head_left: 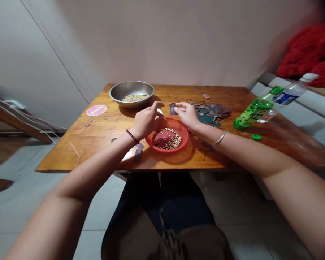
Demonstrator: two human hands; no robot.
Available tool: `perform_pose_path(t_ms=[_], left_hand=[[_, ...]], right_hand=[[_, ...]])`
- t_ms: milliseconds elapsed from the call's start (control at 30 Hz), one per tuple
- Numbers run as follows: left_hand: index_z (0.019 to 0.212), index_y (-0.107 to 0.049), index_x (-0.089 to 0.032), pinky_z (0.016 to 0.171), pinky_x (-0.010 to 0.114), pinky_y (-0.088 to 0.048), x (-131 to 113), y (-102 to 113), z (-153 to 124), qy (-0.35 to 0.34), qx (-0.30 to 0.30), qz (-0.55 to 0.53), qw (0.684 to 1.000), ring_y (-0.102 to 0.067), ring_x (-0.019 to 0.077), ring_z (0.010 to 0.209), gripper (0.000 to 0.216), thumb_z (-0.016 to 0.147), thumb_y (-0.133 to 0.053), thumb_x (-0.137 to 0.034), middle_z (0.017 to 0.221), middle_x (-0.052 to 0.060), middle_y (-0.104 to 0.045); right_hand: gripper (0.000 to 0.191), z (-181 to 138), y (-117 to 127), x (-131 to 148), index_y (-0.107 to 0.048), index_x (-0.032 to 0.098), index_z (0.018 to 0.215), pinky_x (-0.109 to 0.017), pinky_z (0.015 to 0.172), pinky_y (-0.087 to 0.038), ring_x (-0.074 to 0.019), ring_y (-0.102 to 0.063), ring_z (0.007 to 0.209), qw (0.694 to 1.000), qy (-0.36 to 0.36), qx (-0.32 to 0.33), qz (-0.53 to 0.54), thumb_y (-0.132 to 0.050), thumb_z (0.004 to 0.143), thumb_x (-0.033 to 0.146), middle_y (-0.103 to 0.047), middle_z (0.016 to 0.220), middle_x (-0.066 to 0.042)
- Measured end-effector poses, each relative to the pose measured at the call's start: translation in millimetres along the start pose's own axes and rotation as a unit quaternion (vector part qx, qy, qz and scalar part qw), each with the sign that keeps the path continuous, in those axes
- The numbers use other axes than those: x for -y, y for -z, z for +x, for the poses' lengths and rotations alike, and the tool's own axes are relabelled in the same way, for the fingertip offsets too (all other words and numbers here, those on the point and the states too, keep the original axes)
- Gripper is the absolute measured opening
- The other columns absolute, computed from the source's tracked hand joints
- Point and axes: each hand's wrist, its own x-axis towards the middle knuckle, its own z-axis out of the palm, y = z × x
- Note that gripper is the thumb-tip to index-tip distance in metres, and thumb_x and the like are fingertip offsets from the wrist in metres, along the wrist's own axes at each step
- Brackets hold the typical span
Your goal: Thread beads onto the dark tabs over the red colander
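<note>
In the right grip (188,115), pinched shut between thumb and fingertips: a small, flat, dark-brown rectangular piece (172,108), faintly glossy. Partly hidden by fingertips at its right edge; surface detail hard to make out. Long axis near upright, broad face toward the viewer. Near the far rim of the red basket (187,137), over the counter (103,126). Left grip (145,119) half open, nothing visibly held.

Left forearm (105,159), right forearm (249,153) bare, reaching forward, converging. Left hand (145,121) back up, fingers curved, exact grip unclear. Right hand (188,115) pinching between thumb and fingertips.
</note>
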Motion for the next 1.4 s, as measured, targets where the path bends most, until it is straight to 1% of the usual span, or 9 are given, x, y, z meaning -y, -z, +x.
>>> perform_pose_path(t_ms=[267,600,700,800,1000,1133,1233,1300,1400], left_hand=[[0.125,-0.033,-0.018,0.071,0.029,-0.050,15,3,5,0.066,0.003,-0.172,0.983,-0.066,0.0177,0.082,0.071,0.068,-0.074,-0.026,0.090,0.006,-0.069],[0.111,-0.036,-0.019,0.062,0.027,-0.051,47,30,22,0.189,0.137,-0.362,0.902,-0.063,0.0126,0.068,0.048,0.074,-0.066,-0.017,0.077,0.004,-0.064],[0.095,-0.046,-0.019,0.056,0.026,-0.049,75,44,32,0.168,0.184,-0.291,0.924,-0.060,0.0128,0.062,0.037,0.069,-0.072,-0.024,0.071,0.003,-0.060],[0.076,-0.054,-0.018,0.049,0.024,-0.045,111,57,29,0.164,0.321,-0.151,0.920,-0.057,0.0130,0.056,0.034,0.059,-0.077,-0.038,0.063,0.001,-0.057],[0.095,-0.061,-0.021,0.051,0.020,-0.044,166,69,9,0.179,0.440,-0.130,0.871,-0.063,0.0163,0.075,0.048,0.059,-0.071,-0.050,0.089,0.009,-0.070],[0.125,-0.049,-0.028,0.066,0.022,-0.044,181,82,13,0.246,0.519,-0.147,0.805,-0.058,0.0191,0.099,0.069,0.064,-0.068,-0.054,0.119,0.009,-0.062],[0.127,-0.049,-0.030,0.067,0.022,-0.043,194,91,15,0.282,0.562,-0.139,0.765,-0.055,0.0223,0.106,0.073,0.061,-0.070,-0.057,0.123,0.007,-0.060],[0.121,-0.054,-0.030,0.064,0.022,-0.042,204,94,12,0.306,0.579,-0.128,0.745,-0.057,0.0233,0.104,0.070,0.059,-0.072,-0.058,0.118,0.007,-0.062],[0.116,-0.058,-0.026,0.063,0.022,-0.044,214,92,8,0.325,0.570,-0.111,0.746,-0.060,0.0225,0.097,0.072,0.055,-0.073,-0.061,0.109,0.007,-0.066]], right_hand=[[0.043,-20,4,24,-0.051,0.018,0.123,-0.035,0.078,-0.050,-0.0192,-0.068,0.078,0.982,0.086,0.078,-0.149,-0.057,0.081,0.026,-0.072,0.083,-0.006],[0.036,-27,-31,34,-0.051,0.022,0.119,-0.040,0.081,-0.049,-0.0209,-0.065,0.083,0.983,0.028,0.143,-0.110,-0.055,0.083,0.029,-0.071,0.091,-0.006],[0.036,-17,-42,30,-0.050,0.022,0.118,-0.043,0.090,-0.045,-0.0226,-0.062,0.099,0.991,0.018,0.094,-0.092,-0.053,0.085,0.035,-0.066,0.111,-0.009],[0.042,1,-39,22,-0.048,0.022,0.123,-0.046,0.094,-0.041,-0.0258,-0.055,0.111,0.990,0.032,-0.024,-0.136,-0.054,0.084,0.035,-0.053,0.129,-0.013],[0.043,51,-2,-2,-0.066,0.018,0.095,-0.050,0.090,-0.042,-0.0280,-0.056,0.105,0.955,0.013,-0.170,-0.242,-0.039,0.088,0.051,-0.061,0.110,-0.014],[0.066,82,29,-13,-0.071,0.016,0.081,-0.053,0.093,-0.040,-0.0298,-0.060,0.099,0.929,-0.084,-0.134,-0.334,-0.014,0.094,0.047,-0.068,0.090,-0.012],[0.036,95,49,-22,-0.065,0.027,0.112,-0.048,0.097,-0.040,-0.0291,-0.054,0.114,0.922,-0.072,-0.069,-0.374,-0.038,0.090,0.037,-0.065,0.114,-0.006],[0.053,98,60,-29,-0.047,0.031,0.133,-0.048,0.103,-0.036,-0.0291,-0.042,0.128,0.907,-0.017,0.031,-0.421,-0.053,0.081,0.030,-0.047,0.138,-0.004],[0.052,101,71,-43,-0.055,0.031,0.126,-0.048,0.106,-0.033,-0.0291,-0.043,0.127,0.866,0.046,0.179,-0.464,-0.061,0.075,0.036,-0.051,0.135,-0.002]])
